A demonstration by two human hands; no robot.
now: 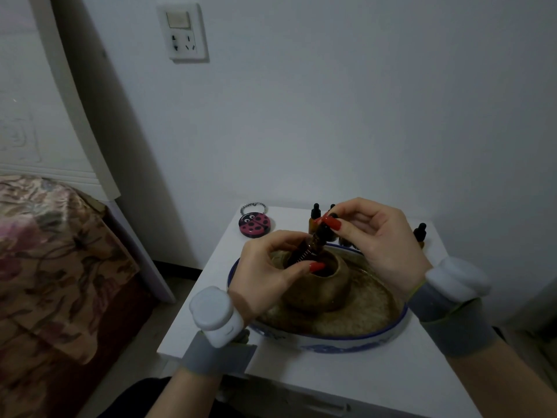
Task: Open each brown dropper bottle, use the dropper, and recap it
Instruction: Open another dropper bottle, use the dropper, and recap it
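Observation:
My left hand (265,267) grips a brown dropper bottle (304,250), tilted over the mouth of a brown clay pot (319,288). My right hand (376,236) pinches the bottle's black dropper cap (324,229) at the top between thumb and fingers. Whether the cap is screwed on or loose cannot be told. Other brown dropper bottles stand behind: one (314,220) at the back middle, one (420,233) at the back right, more partly hidden by my right hand.
The pot sits in a wide blue-and-white dish (331,339) on a small white table (346,381). A ladybird-shaped red case (255,224) with a bead ring lies at the back left. A bed is to the left, a wall close behind.

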